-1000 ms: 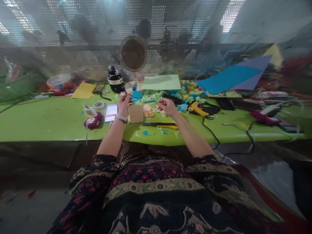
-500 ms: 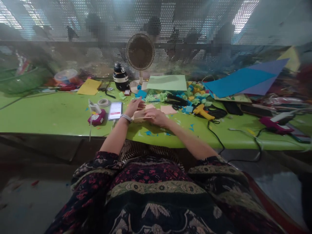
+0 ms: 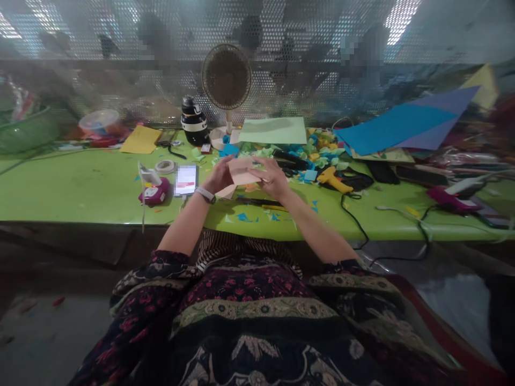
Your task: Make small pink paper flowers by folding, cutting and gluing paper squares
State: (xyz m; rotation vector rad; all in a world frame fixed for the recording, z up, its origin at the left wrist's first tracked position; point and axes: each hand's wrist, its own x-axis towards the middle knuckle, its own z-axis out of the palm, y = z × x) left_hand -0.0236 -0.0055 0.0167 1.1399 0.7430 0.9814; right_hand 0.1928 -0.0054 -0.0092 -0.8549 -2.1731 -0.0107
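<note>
Since half a second ago the right hand has drawn off to the right, away from the left hand, and a pink paper is now raised between the two, where both hands were low over the desk before.

The pink paper is to the right of the lit phone, tilted up with its face in view. The left grip is closed on its left edge; the right grip is clamped on its right side, fingers lying across the face, so the paper sits directly between the two grips, touching both. A second, tan paper lies below the left hand, also right of the phone, partly hidden.

Farther right of the phone and nearer the person, a dark tool and a yellow tool lie side by side. A tape roll is just left of the phone, beyond a magenta device. The dark bottle stands behind the phone, and the yellow glue gun lies well to its right.
</note>
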